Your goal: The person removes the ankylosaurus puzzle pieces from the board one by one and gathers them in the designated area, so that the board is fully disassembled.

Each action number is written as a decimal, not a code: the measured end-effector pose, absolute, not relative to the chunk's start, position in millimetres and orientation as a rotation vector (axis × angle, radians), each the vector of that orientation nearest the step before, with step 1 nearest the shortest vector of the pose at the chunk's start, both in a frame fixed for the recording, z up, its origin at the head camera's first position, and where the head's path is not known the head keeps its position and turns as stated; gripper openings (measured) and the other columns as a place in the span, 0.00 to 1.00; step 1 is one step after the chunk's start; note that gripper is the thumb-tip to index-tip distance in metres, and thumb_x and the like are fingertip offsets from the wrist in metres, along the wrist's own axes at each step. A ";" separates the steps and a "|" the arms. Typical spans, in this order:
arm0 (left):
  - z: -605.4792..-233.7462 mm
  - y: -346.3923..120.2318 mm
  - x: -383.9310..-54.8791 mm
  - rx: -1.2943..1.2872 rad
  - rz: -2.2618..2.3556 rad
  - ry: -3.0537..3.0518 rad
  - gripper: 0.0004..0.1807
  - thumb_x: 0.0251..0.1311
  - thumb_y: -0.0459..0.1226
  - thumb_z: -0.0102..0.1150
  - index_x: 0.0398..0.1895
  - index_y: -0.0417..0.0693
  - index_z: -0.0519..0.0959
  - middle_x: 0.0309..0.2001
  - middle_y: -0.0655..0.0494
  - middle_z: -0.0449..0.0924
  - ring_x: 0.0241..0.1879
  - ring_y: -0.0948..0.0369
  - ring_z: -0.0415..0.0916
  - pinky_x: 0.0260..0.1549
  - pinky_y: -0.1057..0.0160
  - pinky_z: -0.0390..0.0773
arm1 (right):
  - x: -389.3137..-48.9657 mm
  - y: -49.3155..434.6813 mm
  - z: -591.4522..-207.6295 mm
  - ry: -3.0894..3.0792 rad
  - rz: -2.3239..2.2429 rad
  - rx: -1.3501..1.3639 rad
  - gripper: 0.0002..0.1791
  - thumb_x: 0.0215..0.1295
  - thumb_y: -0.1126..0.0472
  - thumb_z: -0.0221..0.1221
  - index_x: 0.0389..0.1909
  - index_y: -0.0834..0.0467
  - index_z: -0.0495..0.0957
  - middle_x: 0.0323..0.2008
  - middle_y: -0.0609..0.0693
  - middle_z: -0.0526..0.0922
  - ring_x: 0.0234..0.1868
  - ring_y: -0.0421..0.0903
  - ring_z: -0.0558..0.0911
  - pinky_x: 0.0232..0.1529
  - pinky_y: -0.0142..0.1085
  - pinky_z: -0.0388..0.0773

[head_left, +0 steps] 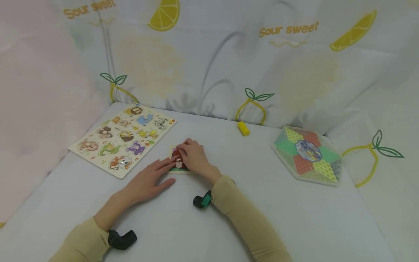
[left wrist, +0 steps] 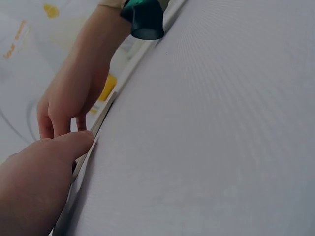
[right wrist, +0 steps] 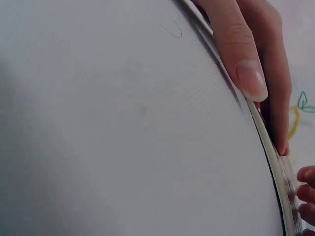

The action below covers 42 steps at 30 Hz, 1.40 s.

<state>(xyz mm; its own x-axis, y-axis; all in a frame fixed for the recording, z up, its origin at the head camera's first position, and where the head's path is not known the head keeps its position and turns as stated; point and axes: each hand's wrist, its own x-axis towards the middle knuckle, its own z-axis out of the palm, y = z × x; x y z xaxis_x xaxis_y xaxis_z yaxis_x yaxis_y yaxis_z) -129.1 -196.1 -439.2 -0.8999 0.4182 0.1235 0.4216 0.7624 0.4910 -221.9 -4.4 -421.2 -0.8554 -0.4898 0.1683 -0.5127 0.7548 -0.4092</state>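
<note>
Two hands meet at a small picture board (head_left: 179, 164) on the table (head_left: 183, 229) in the head view. Your left hand (head_left: 148, 182) has its fingers straight and its thumb spread, fingertips resting at the board's left side. Your right hand (head_left: 195, 157) bends its fingers over the board's upper and right part; whether they pinch a piece, you cannot tell. Beyond your left hand, to its left, lies an animal puzzle board (head_left: 112, 139); beyond your right hand, to its right, a yellow block (head_left: 243, 128), then a hexagonal game box (head_left: 307, 151).

In the left wrist view, your left thumb is at the board's thin edge, with your right hand just past it, fingers pointing down.

In the right wrist view, your right thumb lies by that edge and a finger reaches farther along; your left fingertips are near it, apart.

The step in hand looks like settling the picture in the board. The next move probably calls for your left hand steadying while your right presses lightly.
</note>
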 end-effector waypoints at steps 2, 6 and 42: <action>-439.7 -195.5 -130.0 -0.707 -0.824 -2.941 0.33 0.70 0.54 0.55 0.74 0.53 0.67 0.75 0.50 0.62 0.75 0.44 0.57 0.73 0.42 0.56 | -221.7 -9.0 -421.4 -2.910 0.636 0.815 0.15 0.78 0.57 0.50 0.54 0.51 0.84 0.49 0.49 0.79 0.50 0.48 0.78 0.44 0.41 0.74; -439.4 -195.0 -131.7 -0.726 -0.809 -2.941 0.33 0.70 0.54 0.55 0.74 0.53 0.67 0.75 0.50 0.62 0.74 0.45 0.58 0.73 0.43 0.56 | -219.4 -13.5 -422.4 -2.910 0.591 0.770 0.15 0.78 0.57 0.50 0.53 0.50 0.85 0.48 0.48 0.78 0.49 0.46 0.78 0.42 0.40 0.74; -438.5 -195.5 -132.4 -0.748 -0.816 -2.924 0.34 0.69 0.51 0.57 0.74 0.48 0.67 0.75 0.49 0.61 0.75 0.45 0.57 0.74 0.44 0.53 | -220.2 -8.9 -425.7 -2.953 0.827 0.834 0.18 0.75 0.59 0.54 0.64 0.54 0.70 0.57 0.51 0.73 0.59 0.47 0.74 0.53 0.44 0.65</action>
<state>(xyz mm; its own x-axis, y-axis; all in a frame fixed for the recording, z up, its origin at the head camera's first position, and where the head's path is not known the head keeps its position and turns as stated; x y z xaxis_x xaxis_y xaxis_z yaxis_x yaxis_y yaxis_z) -132.4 -195.5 -438.5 -0.8854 0.4437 0.1389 0.4515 0.7493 0.4844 -220.2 -8.9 -425.7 -0.8616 -0.4971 0.1029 -0.4783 0.7268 -0.4929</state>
